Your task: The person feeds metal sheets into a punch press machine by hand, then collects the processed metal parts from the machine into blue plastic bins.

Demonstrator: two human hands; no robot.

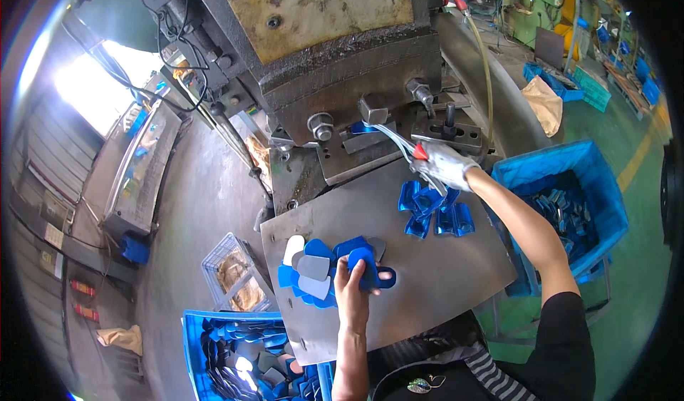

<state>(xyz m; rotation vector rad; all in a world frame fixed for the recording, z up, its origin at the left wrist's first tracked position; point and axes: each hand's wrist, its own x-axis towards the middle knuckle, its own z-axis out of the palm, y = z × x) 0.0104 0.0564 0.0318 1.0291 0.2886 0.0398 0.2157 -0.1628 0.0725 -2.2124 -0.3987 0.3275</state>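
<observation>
My bare left hand (351,300) is closed on a flat blue metal blank (362,260), between thumb and fingers, above the metal worktable (420,294). Beside it lies a loose pile of flat blue and grey blanks (313,267). My right hand (447,167), in a white glove, grips long tongs (393,137) with a red part at the handle. Their tips reach into the press die (356,143), touching or very near a blue piece (363,127) there. Several bent blue metal parts (436,210) lie on the table below my right hand.
The heavy press ram (349,73) hangs over the die. At the right stands a blue bin (602,187) of formed parts. A blue crate (191,344) of flat blanks is at the lower left, near a pale plastic basket (224,248). A hose (488,80) runs down beside the press.
</observation>
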